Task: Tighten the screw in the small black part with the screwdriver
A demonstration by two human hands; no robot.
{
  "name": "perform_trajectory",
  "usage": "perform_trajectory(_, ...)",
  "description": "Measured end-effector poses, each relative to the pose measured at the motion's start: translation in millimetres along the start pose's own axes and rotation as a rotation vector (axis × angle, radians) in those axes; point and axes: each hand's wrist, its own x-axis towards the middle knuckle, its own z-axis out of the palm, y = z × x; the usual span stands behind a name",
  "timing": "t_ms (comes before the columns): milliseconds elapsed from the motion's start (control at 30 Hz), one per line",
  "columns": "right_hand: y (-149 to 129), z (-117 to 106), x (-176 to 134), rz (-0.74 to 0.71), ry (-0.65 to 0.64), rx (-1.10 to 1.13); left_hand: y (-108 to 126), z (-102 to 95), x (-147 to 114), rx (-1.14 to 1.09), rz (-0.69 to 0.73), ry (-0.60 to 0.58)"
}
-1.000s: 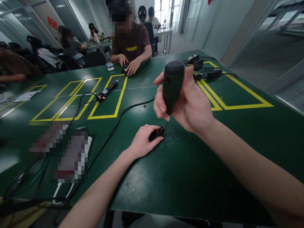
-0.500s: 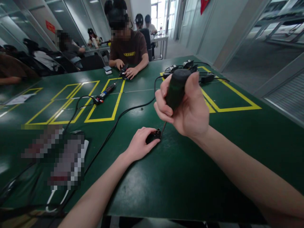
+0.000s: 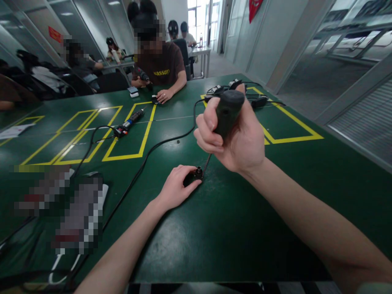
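On worktop (image 3: 226,241) | left grip (image 3: 175,186) pinching black part (image 3: 199,174) | right grip (image 3: 246,141) around tool handle (image 3: 229,116), shaft (image 3: 207,163) slanting down-left toward part's right

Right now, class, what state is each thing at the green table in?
Left hand: pinching the small black part.
Right hand: gripping the dark-handled tool.
Dark-handled tool: tilted, pointing down at the part; touching or not, unclear.
Small black part: pinched, tubular top facing up.
Blue-banded tool: lying down, cable attached.
Long black cable: lying in curves.
Co-worker's tool: held up.
Two pixelated items: details hidden.
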Motion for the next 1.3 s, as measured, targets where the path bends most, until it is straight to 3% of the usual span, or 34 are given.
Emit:
perform_trajectory(133, 3.4, -2.2, 0.0, -0.044, 0.083, -0.059, 0.1, -0.5, 0.1, -0.002, -0.004, 0.001)
perform_trajectory(300, 6.6, -7.2, 4.5, 0.014, 0.187, -0.094, 0.3, -0.9, -0.5, 0.001, -0.014, -0.008)
perform_trajectory(533, 4.7, -7.3, 7.7, 0.064, 0.204, -0.014, -1.9, 0.6, 0.2, -0.001, -0.013, -0.013)
perform_trajectory(833, 4.8, -10.7, 1.9, -0.060, 0.131, 0.056, 0.7, -1.1, -0.1, -0.005, -0.007, -0.009)
perform_trajectory(1133, 8.3, -7.7, 8.0, 0.091, 0.196, -0.045, -0.3, 0.0, 0.1, -0.005, -0.006, -0.010)
perform_trajectory(1300, 9.2, -11.5, 4.6, -0.003, 0.119, 0.016, -0.8, 0.9, 0.4, -0.006, -0.001, -0.006)
